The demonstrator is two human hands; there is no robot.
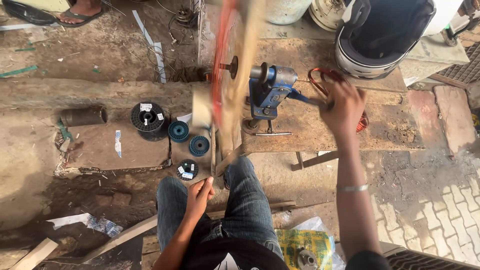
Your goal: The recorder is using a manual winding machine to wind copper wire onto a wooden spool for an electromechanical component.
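Note:
A blue hand-cranked winding machine (270, 90) is fixed to a worn wooden bench (380, 135). A wooden former with red copper wire (230, 65) is blurred with spin on its shaft. My right hand (342, 105) grips the crank handle at the machine's right side. My left hand (200, 195) is closed above my left knee, pinching what looks like the thin wire running up to the former. Red wire coils (330, 77) lie on the bench behind my right hand.
Several wire spools (148, 119) sit on a cardboard sheet (100, 147) on the dirt floor at left. A helmet (385, 40) rests on the bench at top right. Another person's sandalled foot (80, 15) is at top left. Yellow packaging (302, 245) lies by my right thigh.

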